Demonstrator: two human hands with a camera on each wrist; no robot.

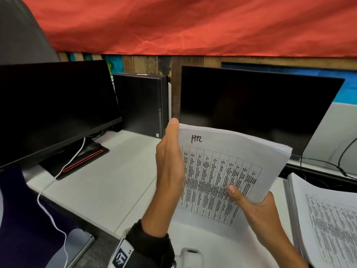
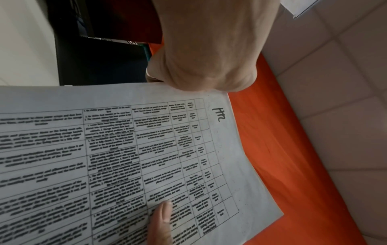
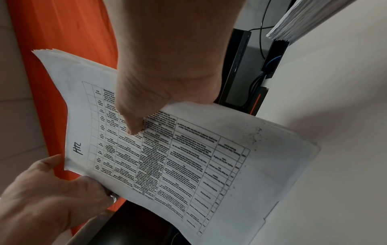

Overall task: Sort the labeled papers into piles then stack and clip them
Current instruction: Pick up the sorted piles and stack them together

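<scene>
Right hand [image 1: 257,207] grips the labelled paper stack [image 1: 222,171], thumb on top; opposite, left hand [image 1: 170,167] presses flat, fingers straight.

left hand [image 1: 170,167] upright, right hand [image 1: 257,206] pinching

Office desk [image 1: 100,182]: two dark monitors [image 1: 251,113], small desktop computer [image 1: 142,103], paper stacks [image 1: 324,219].
</scene>
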